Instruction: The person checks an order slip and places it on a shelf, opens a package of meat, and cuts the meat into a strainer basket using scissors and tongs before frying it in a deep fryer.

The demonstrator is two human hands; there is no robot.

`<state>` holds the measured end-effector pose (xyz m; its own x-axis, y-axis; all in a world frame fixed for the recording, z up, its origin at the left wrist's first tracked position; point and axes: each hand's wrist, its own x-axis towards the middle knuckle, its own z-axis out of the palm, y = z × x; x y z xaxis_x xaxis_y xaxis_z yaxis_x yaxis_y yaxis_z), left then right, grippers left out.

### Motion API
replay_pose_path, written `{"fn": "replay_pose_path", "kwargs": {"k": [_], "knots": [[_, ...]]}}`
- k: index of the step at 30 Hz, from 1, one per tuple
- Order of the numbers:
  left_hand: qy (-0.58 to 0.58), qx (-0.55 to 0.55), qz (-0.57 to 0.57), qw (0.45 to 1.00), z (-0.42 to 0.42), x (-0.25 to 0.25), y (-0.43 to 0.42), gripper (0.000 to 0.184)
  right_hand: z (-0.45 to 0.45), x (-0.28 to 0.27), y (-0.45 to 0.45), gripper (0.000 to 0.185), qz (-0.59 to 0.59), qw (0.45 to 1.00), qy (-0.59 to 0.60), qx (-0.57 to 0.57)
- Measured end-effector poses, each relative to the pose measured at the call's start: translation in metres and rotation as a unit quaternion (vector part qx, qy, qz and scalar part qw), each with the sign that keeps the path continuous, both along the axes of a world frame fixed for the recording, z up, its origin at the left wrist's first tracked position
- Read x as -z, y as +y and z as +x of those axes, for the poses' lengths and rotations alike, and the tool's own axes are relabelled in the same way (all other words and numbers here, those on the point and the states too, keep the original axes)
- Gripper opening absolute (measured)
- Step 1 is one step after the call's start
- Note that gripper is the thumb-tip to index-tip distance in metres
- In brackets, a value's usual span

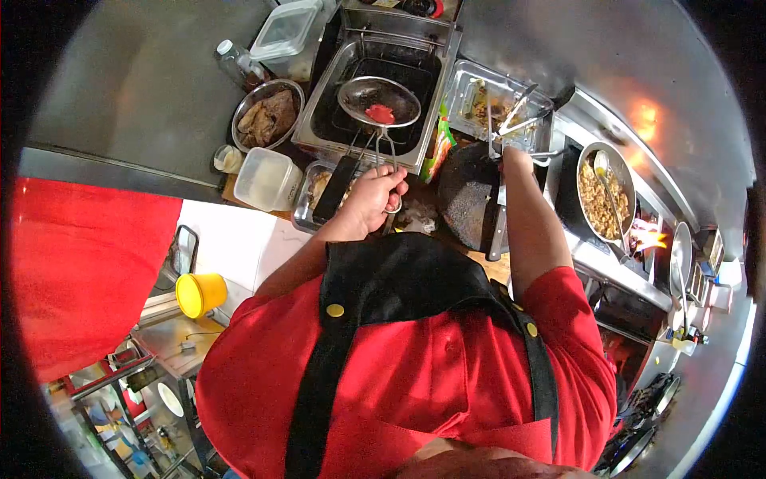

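Note:
My left hand [375, 201] is closed around the wire handle of a strainer [357, 97]. The strainer's bowl sits over the deep fryer [319, 136], with a red piece of food [380, 113] in it. My right hand [516, 160] grips metal tongs [515, 116] at the near edge of a metal tray [460, 100]. Bits of food [483, 104] lie in that tray, around the tongs' far end. My right fingers are partly hidden. Below the right hand, a knife [497, 235] lies by a round dark board or pan [463, 195].
On the right, a pan of chopped food [608, 199] with a spoon stands on the stove, flames [648, 238] beside it. A bowl of meat [270, 116], a clear plastic tub [267, 180] and a bottle [239, 64] stand left of the fryer. A yellow bucket [201, 294] is lower left.

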<state>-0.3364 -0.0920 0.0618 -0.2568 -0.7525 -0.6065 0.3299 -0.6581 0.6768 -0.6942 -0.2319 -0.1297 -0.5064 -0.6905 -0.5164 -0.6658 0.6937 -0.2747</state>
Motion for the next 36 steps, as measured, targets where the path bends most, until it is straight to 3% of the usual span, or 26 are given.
{"fn": "replay_pose_path", "kwargs": {"k": [1,2,3,4,6,7,9,10,13,14,16,17,18,20,21,26,27,28,30,32,33,36], "knots": [[-0.01,-0.003,-0.014,1.0,0.003,0.001,0.0,0.006,0.003,0.003,-0.001,0.021,0.0,1.0,0.002,-0.001],[-0.009,-0.003,-0.012,1.0,0.008,0.001,0.0,0.006,0.019,-0.01,0.007,0.02,-0.108,0.958,-0.168,0.204],[-0.013,0.011,-0.017,1.0,0.015,0.003,-0.005,0.007,0.035,-0.027,0.015,0.021,-0.209,0.835,-0.324,0.393],[-0.017,0.026,-0.023,0.999,0.022,0.004,-0.011,0.007,0.045,-0.045,0.022,0.021,-0.209,0.835,-0.322,0.394],[-0.039,0.056,-0.017,0.998,0.035,0.02,-0.027,0.007,0.06,-0.069,0.039,0.021,-0.167,0.62,-0.617,0.455],[-0.055,0.08,-0.019,0.995,0.037,0.025,-0.033,0.008,0.067,-0.068,0.047,0.021,-0.168,0.621,-0.615,0.456],[-0.07,0.106,-0.02,0.992,0.034,0.034,-0.031,0.008,0.078,-0.062,0.066,0.015,-0.208,0.514,-0.743,0.376],[-0.087,0.104,-0.024,0.99,0.027,0.039,-0.028,0.009,0.082,-0.063,0.077,0.015,-0.21,0.513,-0.741,0.379],[-0.036,0.094,-0.023,0.995,0.018,0.042,-0.021,0.015,0.099,-0.101,0.112,0.037,-0.22,0.457,-0.791,0.342],[-0.008,0.093,-0.022,0.995,0.018,0.042,-0.019,0.015,0.101,-0.102,0.119,0.037,-0.223,0.457,-0.789,0.345],[-0.008,0.092,-0.03,0.995,0.021,0.052,-0.021,0.016,0.105,-0.104,0.133,0.043,-0.223,0.454,-0.83,0.237],[-0.008,0.085,-0.039,0.996,0.023,0.056,-0.02,0.016,0.116,-0.128,0.139,0.041,-0.235,0.533,-0.779,0.234],[-0.008,0.086,-0.038,0.996,0.024,0.053,-0.017,0.016,0.118,-0.139,0.143,0.041,-0.234,0.533,-0.778,0.236],[-0.046,0.105,-0.052,0.992,0.024,0.042,-0.015,0.015,0.12,-0.158,0.147,0.039,-0.251,0.683,-0.679,0.099],[-0.065,0.105,-0.047,0.991,0.025,0.034,-0.01,0.014,0.123,-0.171,0.149,0.037,-0.265,0.727,-0.632,0.04],[-0.003,0.094,-0.078,0.993,0.041,0.064,0.001,0.013,0.121,-0.221,0.137,0.044,-0.274,0.78,-0.563,0.017],[-0.029,0.096,-0.089,0.991,0.044,0.068,0.007,0.013,0.119,-0.232,0.132,0.048,-0.263,0.871,-0.408,-0.079],[-0.055,0.097,-0.099,0.989,0.048,0.07,0.015,0.013,0.119,-0.246,0.129,0.054,-0.239,0.926,-0.236,-0.173],[-0.013,0.1,-0.14,0.985,0.059,0.063,0.029,0.014,0.128,-0.28,0.13,0.047,-0.282,0.911,-0.042,-0.299],[-0.057,0.022,-0.051,0.997,0.067,0.053,0.043,0.02,0.137,-0.303,0.127,0.04,-0.193,0.909,0.103,-0.356],[0.013,0.043,-0.089,0.995,0.078,0.069,0.04,0.022,0.142,-0.306,0.125,0.04,-0.19,0.909,0.102,-0.357],[-0.016,0.046,-0.104,0.993,0.085,0.083,0.042,0.024,0.166,-0.305,0.113,0.034,-0.123,0.886,0.195,-0.403]]}}
